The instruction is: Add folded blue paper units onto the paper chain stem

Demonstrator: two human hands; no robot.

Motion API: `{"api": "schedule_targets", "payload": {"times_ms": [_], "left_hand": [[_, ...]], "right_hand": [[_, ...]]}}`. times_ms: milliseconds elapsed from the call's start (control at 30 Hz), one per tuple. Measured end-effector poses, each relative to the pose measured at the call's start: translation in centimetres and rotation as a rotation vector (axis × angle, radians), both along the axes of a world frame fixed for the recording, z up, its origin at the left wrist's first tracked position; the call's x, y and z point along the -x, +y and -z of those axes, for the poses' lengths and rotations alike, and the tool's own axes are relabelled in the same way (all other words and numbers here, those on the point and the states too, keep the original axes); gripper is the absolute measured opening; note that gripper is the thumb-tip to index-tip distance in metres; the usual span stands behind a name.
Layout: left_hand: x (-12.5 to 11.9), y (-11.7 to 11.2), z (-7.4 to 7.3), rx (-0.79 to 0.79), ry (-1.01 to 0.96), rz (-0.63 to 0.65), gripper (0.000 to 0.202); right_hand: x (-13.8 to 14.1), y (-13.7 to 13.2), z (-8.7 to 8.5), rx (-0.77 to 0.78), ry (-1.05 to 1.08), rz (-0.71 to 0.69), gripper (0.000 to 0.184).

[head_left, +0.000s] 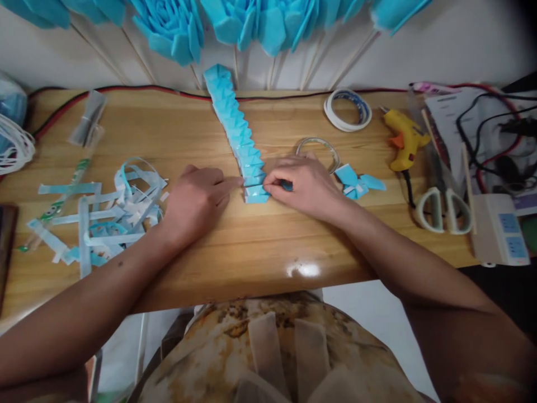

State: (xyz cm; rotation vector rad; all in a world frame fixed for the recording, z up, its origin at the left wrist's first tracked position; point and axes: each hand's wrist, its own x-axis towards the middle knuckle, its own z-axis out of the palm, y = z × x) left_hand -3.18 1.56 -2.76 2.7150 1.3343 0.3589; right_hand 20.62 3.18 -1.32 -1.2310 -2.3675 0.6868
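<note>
Folded blue paper chain [237, 123] lies lengthwise on the wooden table [251, 252], its near end between both hands. Left hand [195, 198] and right hand [304, 184] pinch the last fold from opposite sides, probably to stop it springing open. Paper scraps [104, 212] are heaped at left, scissors [444, 207] at right.

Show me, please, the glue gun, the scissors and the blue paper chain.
glue gun [403, 146]: head view, yellow body.
scissors [443, 208]: head view, white handles.
blue paper chain [237, 126]: head view, middle folds.
</note>
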Motion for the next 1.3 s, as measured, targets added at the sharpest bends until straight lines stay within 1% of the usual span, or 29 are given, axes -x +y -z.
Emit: {"api": "schedule_targets", "payload": {"times_ms": [67,200,500,667,733,833,900,967,1133,1300], "left_hand": [[0.0,0.0,0.0,0.02,-0.022,-0.005,0.037],[0.0,0.0,0.0,0.071,-0.057,-0.024,0.036],[0.0,-0.1,0.0,0.06,-0.028,-0.035,0.034],[-0.1,-0.4,-0.8,0.024,-0.123,-0.037,0.031],[-0.1,-0.6,-1.2,0.028,-0.163,-0.008,0.029],[-0.2,-0.6,-1.4,0.021,-0.194,0.08,0.027],[-0.2,-0.5,-1.4,0.006,-0.205,0.103,0.027],[-0.2,-0.4,-1.2,0.007,-0.198,0.089,0.027],[-0.2,-0.2,-0.6,0.077,-0.139,0.034,0.031],[-0.3,-0.1,-0.4,0.057,-0.111,0.03,0.031]], "right_hand": [[0.0,-0.2,0.3,-0.049,-0.023,0.031,0.014],[-0.1,-0.1,0.7,-0.076,-0.021,0.054,0.012],[0.1,0.2,1.2,-0.147,-0.103,0.067,0.016],[0.2,0.1,1.5,-0.175,-0.102,0.077,0.015],[0.3,0.1,1.6,-0.184,-0.106,0.082,0.015],[0.3,0.1,1.7,-0.198,-0.115,0.082,0.014],[0.3,0.1,1.7,-0.203,-0.119,0.08,0.014],[0.3,0.1,1.7,-0.204,-0.119,0.078,0.014],[0.3,0.1,1.8,-0.191,-0.121,0.07,0.015],[0.2,0.1,1.7,-0.195,-0.121,0.061,0.019]]}}
